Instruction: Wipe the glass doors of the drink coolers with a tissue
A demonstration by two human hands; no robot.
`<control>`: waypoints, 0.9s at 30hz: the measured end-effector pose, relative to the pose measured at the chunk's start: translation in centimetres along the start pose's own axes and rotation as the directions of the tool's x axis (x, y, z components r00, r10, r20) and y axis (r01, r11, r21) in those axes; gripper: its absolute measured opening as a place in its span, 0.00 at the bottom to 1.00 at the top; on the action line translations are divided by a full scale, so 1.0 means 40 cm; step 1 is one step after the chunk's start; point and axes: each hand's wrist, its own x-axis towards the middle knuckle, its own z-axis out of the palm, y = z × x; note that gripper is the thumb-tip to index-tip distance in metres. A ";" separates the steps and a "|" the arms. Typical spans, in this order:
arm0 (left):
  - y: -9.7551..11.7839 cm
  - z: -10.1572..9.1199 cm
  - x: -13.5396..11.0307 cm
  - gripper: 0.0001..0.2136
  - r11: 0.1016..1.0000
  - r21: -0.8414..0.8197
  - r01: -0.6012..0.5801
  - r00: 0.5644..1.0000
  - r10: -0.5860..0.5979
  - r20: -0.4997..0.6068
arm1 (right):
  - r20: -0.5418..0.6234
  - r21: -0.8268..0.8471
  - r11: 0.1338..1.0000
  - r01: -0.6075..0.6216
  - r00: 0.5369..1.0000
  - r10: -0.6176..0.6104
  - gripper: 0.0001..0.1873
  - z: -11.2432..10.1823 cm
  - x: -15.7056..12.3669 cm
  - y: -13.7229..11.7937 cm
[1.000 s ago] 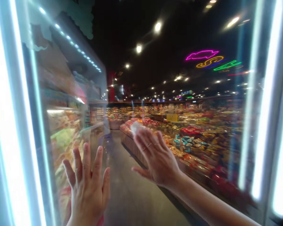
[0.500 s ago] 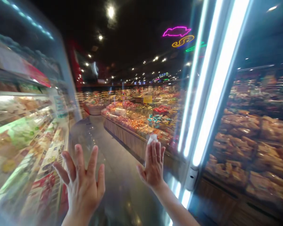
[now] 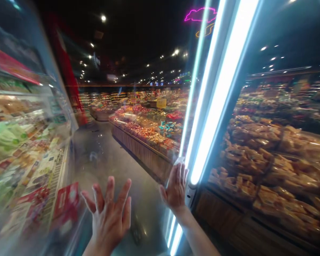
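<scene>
My left hand is flat against a glass door, fingers spread, holding nothing. My right hand lies flat on the same glass close to the lit door frame, fingers together, pressing a small white wipe whose edge pokes out above the fingertips. The glass mirrors a shop aisle with bins of packaged sweets.
A second glass door on the right shows shelves of brownish packaged goods. Shelves of colourful packets appear at the left. Bright light strips run along the frame down to the floor. Pink and yellow neon signs show at the top.
My right hand with the wipe has slid right and down across the glass to the lit frame. My left hand moved slightly lower and right. The view has swung right.
</scene>
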 end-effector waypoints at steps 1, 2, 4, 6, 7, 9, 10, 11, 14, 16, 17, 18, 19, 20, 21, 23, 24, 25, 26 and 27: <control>0.013 0.011 -0.003 0.43 1.000 0.002 0.003 1.000 -0.003 0.003 | -0.011 0.018 0.999 -0.043 0.999 0.044 0.44 -0.001 0.011 0.016; 0.024 0.021 -0.006 0.43 1.000 0.009 0.007 1.000 -0.007 0.005 | -0.018 0.038 0.996 -0.081 0.997 0.081 0.44 -0.002 0.022 0.027; 0.040 0.036 -0.012 0.43 0.999 0.030 0.024 1.000 -0.024 0.012 | -0.009 0.071 0.992 -0.105 0.994 0.106 0.44 0.001 0.024 0.032; 0.046 0.046 -0.021 0.43 0.998 0.051 0.045 0.999 -0.047 0.025 | 0.019 0.080 0.995 -0.061 0.998 0.060 0.43 0.008 -0.010 0.016; 0.045 0.047 -0.027 0.43 0.997 0.062 0.056 0.998 -0.058 0.032 | 0.031 0.082 0.996 -0.028 0.999 0.026 0.43 0.011 -0.034 0.005; 0.034 0.043 -0.041 0.43 0.993 0.091 0.069 0.997 -0.073 0.038 | 0.038 0.091 0.996 0.008 0.999 -0.012 0.43 0.015 -0.068 -0.013; 0.025 0.038 -0.047 0.43 0.992 0.110 0.068 0.997 -0.073 0.041 | 0.030 0.097 0.995 -0.002 1.000 -0.001 0.44 0.015 -0.070 -0.019; 0.014 0.031 -0.054 0.43 0.989 0.132 0.066 0.996 -0.073 0.043 | 0.019 0.107 0.994 -0.030 0.999 0.028 0.44 0.014 -0.061 -0.024; -0.022 0.003 -0.069 0.44 0.978 0.186 0.095 0.994 -0.105 0.042 | 0.004 0.150 0.977 -0.153 0.988 0.154 0.42 0.012 0.005 -0.055; -0.051 -0.018 -0.078 0.44 0.971 0.194 0.139 0.989 -0.147 0.023 | -0.004 0.182 0.969 -0.167 0.985 0.171 0.42 0.015 0.030 -0.107; -0.067 -0.029 -0.082 0.44 0.968 0.195 0.155 0.987 -0.160 0.013 | -0.007 0.197 0.972 -0.131 0.991 0.135 0.43 0.018 0.029 -0.142; -0.085 -0.040 -0.088 0.44 0.967 0.198 0.161 0.986 -0.166 0.007 | -0.008 0.209 0.975 -0.071 0.997 0.074 0.45 0.022 0.020 -0.180; -0.105 -0.051 -0.093 0.44 0.965 0.205 0.165 0.986 -0.169 0.001 | -0.008 0.215 0.977 0.002 1.000 0.000 0.46 0.027 0.007 -0.216; -0.126 -0.064 -0.100 0.44 0.962 0.214 0.170 0.985 -0.173 -0.004 | -0.007 0.214 0.974 0.068 0.998 -0.068 0.47 0.032 -0.005 -0.248; -0.148 -0.077 -0.107 0.45 0.958 0.223 0.178 0.983 -0.181 -0.009 | -0.010 0.207 0.972 0.114 0.993 -0.114 0.48 0.036 -0.011 -0.273; -0.196 -0.107 -0.123 0.45 0.950 0.237 0.204 0.979 -0.204 -0.024 | -0.041 0.188 0.976 0.112 0.994 -0.106 0.46 0.039 0.003 -0.304; -0.221 -0.123 -0.132 0.44 0.945 0.242 0.219 0.975 -0.217 -0.034 | -0.059 0.185 0.981 0.062 0.997 -0.052 0.45 0.039 0.022 -0.315; -0.245 -0.140 -0.140 0.44 0.940 0.247 0.235 0.972 -0.231 -0.044 | -0.071 0.190 0.982 -0.002 0.997 0.016 0.44 0.037 0.046 -0.326; -0.270 -0.156 -0.149 0.44 0.935 0.252 0.249 0.968 -0.244 -0.053 | -0.076 0.200 0.978 -0.063 0.994 0.080 0.43 0.035 0.069 -0.344; -0.294 -0.173 -0.157 0.43 0.930 0.257 0.262 0.965 -0.255 -0.061 | -0.076 0.212 0.972 -0.103 0.990 0.122 0.42 0.034 0.087 -0.369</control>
